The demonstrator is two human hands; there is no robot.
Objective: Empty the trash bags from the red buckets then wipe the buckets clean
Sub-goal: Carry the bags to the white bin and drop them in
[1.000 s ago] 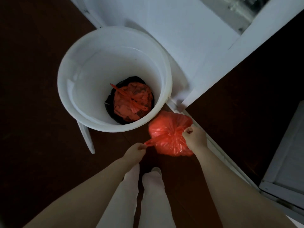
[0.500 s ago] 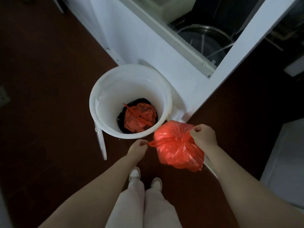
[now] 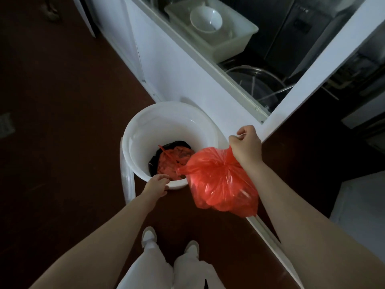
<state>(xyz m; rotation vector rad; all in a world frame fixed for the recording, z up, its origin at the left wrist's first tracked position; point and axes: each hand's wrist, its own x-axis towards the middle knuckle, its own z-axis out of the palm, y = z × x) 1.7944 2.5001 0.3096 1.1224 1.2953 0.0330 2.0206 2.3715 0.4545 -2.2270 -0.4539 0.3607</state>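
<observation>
A tied red trash bag hangs from my right hand, which grips its knotted top at the near right edge of a large white bucket. The bag dangles partly over the bucket's rim and partly outside it. At the bottom of the bucket lies another red bag on top of something black. My left hand rests at the bucket's near rim, fingers curled, and no longer touches the hanging bag.
A white counter front runs diagonally behind the bucket. Above it are a white tub with a bowl and a metal basin. A white post stands at right. My white shoes are on dark floor.
I have stood up and the view has pulled back. My right hand lifted the tied bag higher toward the bucket. My left hand let go of the bag's tie and dropped to the rim.
</observation>
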